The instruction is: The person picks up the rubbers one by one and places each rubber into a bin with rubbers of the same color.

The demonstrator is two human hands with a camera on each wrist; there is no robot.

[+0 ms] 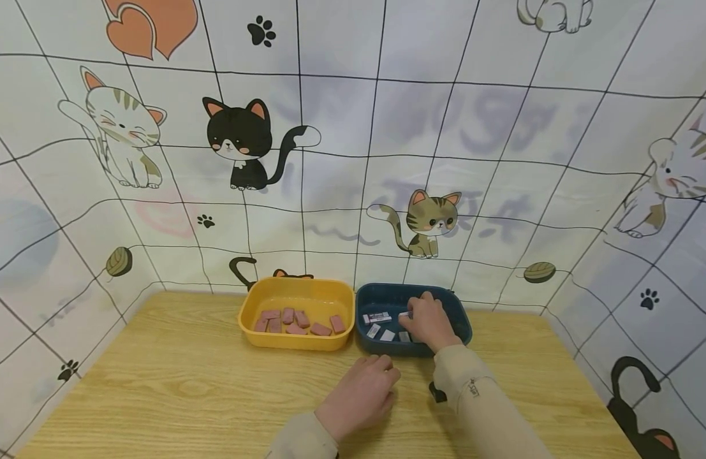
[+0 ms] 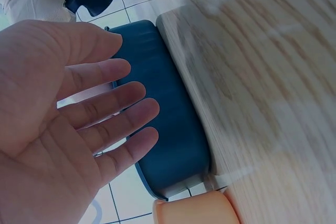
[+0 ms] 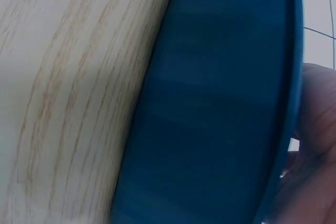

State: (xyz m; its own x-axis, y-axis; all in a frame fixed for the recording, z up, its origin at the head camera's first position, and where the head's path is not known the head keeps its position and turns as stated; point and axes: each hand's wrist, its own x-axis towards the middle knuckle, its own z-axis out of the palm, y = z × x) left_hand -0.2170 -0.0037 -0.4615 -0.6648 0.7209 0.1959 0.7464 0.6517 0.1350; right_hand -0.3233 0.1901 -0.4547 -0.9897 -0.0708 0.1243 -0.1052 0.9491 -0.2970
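My right hand point(image 1: 430, 320) reaches into a blue plastic bin point(image 1: 464, 331). Its thumb and fingers pinch a small white eraser point(image 1: 405, 314), mostly covered by the fingers. Other white erasers with printed sleeves, one of them point(image 1: 377, 317) longer-looking, lie on the bin floor to the left and in front. In the right wrist view the bin's wall point(image 3: 210, 98) hides the fingertips. My left hand point(image 1: 361, 395) is held in front of the bin, over the table; the left wrist view shows its palm and fingers point(image 2: 118, 108) relaxed, holding nothing.
A yellow bin point(image 1: 301, 342) with several pink blocks point(image 1: 297, 329) stands directly left of the blue one. Both sit at the back of the wooden table point(image 1: 175, 382), against a cat-patterned wall covering point(image 1: 341, 178). A black strap piece point(image 1: 437, 392) shows by the right sleeve.
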